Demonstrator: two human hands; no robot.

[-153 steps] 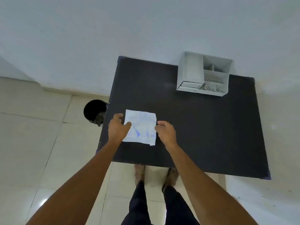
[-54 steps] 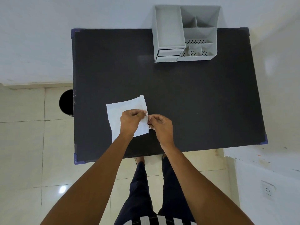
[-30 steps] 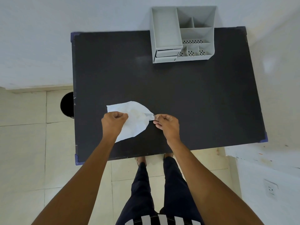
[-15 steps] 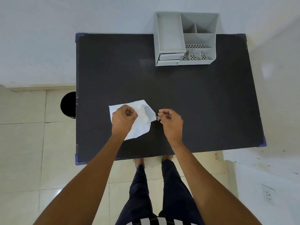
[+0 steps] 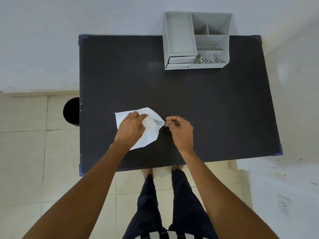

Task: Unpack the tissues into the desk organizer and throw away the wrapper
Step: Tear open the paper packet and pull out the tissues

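Note:
A white tissue pack (image 5: 150,133) lies on the near left part of the black table (image 5: 215,109), its wrapper stretched to a point on the right. My left hand (image 5: 132,127) lies on top of the pack and grips it. My right hand (image 5: 179,129) pinches the wrapper's right tip between thumb and fingers. The grey desk organizer (image 5: 196,41) stands at the table's far edge, and I see nothing in its compartments.
A black round bin (image 5: 71,111) stands on the tiled floor just left of the table. A white wall runs behind the table, and another white wall with a socket (image 5: 284,205) is on the right. My legs are below the table's near edge.
My left hand has shifted from a fist on the pack's left part to lying over its middle. My right hand still pulls the wrapper's tip to the right.

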